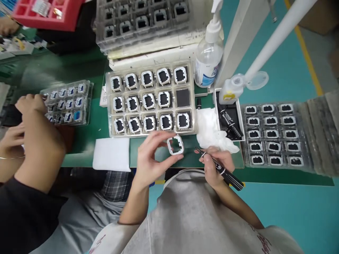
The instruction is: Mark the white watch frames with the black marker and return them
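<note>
Between the thumb and fingers of my left hand (150, 158) is a small white square frame (175, 145) with rounded corners, held up at the table's front edge. My right hand (217, 164) grips a black marker pen (222, 171), its uncapped tip pointing left toward the frame but apart from it. Behind my left hand lies a clear plastic tray (152, 95) of similar white frames over dark pads. One compartment (183, 97), in the middle row at the right, shows only its dark pad.
A pump bottle (209, 56), crumpled white tissue (212, 130) and a box (241, 135) with a marker and small bottle (230, 90) stand right of the tray. Another filled tray (271, 135) lies further right. A co-worker's arms (39, 141) reach a tray at left. A white pad (111, 154) lies nearby.
</note>
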{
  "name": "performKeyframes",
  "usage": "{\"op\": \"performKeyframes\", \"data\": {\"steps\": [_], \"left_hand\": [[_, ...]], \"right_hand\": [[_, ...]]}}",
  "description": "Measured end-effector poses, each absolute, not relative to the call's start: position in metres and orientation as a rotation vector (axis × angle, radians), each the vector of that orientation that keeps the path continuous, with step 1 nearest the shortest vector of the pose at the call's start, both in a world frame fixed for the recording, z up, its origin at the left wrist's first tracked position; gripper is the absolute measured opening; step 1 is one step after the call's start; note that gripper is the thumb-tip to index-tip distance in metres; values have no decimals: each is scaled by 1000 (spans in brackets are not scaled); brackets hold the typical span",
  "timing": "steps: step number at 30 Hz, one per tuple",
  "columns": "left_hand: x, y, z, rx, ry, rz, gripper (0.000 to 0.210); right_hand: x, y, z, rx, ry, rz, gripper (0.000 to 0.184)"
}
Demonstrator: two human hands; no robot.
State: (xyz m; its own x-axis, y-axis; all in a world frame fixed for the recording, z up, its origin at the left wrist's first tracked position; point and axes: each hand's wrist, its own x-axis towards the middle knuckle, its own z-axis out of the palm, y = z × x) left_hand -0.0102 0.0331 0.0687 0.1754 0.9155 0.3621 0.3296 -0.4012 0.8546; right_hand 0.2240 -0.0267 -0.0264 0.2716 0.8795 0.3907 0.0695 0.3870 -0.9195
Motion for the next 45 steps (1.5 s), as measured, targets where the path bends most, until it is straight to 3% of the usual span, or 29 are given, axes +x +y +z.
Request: {"op": "performKeyframes", "data": {"steps": [4, 8, 13, 18, 23, 28, 35, 40, 45], "left_hand": [[-13, 104, 87, 2215, 1217, 1247, 57], [-3, 176, 79, 2426, 1147, 1064, 62], [-10, 219, 75, 2458, 1192, 992, 82], [-21, 274, 86, 2485, 1146, 1068, 60], [11, 341, 85, 2524, 1123, 857, 33], [32, 370, 91, 2661, 1030, 649, 36], [41, 367, 95, 2471, 1131, 787, 53], [38, 359, 99, 2645, 1132, 667, 38], [26, 338, 135, 2747, 1058, 718, 42]], "right_hand": [[223, -26, -30, -1030, -1126, 670, 21], [223, -26, -31, -1021, -1105, 664, 22], [224, -24, -31, -1007, -1069, 665, 24], [224, -24, -32, -1011, -1057, 683, 30], [224, -23, -33, -1026, -1047, 669, 28], [222, -23, -33, -1042, -1039, 638, 29], [224, -22, -32, -1018, -1056, 639, 25], [225, -22, -30, -987, -1057, 656, 21], [223, -20, -30, -967, -1042, 649, 21]]}}
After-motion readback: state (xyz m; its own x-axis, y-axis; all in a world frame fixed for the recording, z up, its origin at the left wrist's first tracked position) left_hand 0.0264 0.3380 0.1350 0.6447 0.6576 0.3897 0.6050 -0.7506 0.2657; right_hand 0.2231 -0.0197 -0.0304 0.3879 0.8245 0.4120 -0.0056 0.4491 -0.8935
